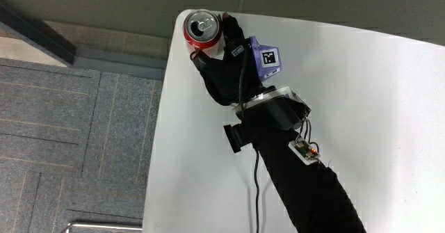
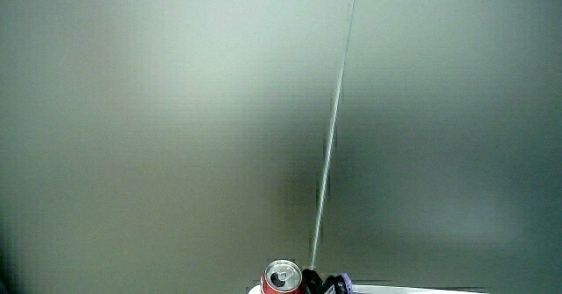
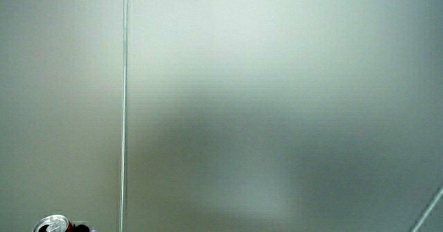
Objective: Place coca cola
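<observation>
- Clearly, the hand (image 1: 233,62) is closed around the coca cola can (image 1: 201,28), with the black-gloved fingers wrapped about the can's side and one fingertip (image 1: 227,17) showing past its rim.
- Seen from above, the can is upright: its silver top faces up, the opening and tab are visible, and the red wall shows below the rim.
- It sits at the corner of the white table (image 1: 389,108), farther from the person than the rest of the hand and close to the table's edge.
- Whether its base rests on the tabletop or hangs just above it cannot be told.
- On the back of the hand sits the small patterned cube (image 1: 270,58), purple with a black-and-white marker face.
- At the wrist is a black strap with a clear bracket (image 1: 278,115). A small circuit board (image 1: 306,150) lies on the forearm (image 1: 313,191) just nearer the person.
- A thin dark cable (image 1: 257,191) hangs down beside the forearm.
- Beside the table's edge lies grey carpet tile floor (image 1: 69,135).
- Both side views show almost only a pale wall (image 2: 176,110) (image 3: 277,86).
- The can's top peeps in at the edge in both (image 2: 282,278) (image 3: 52,225). In a side view a bit of the glove (image 2: 318,284) touches it.
</observation>
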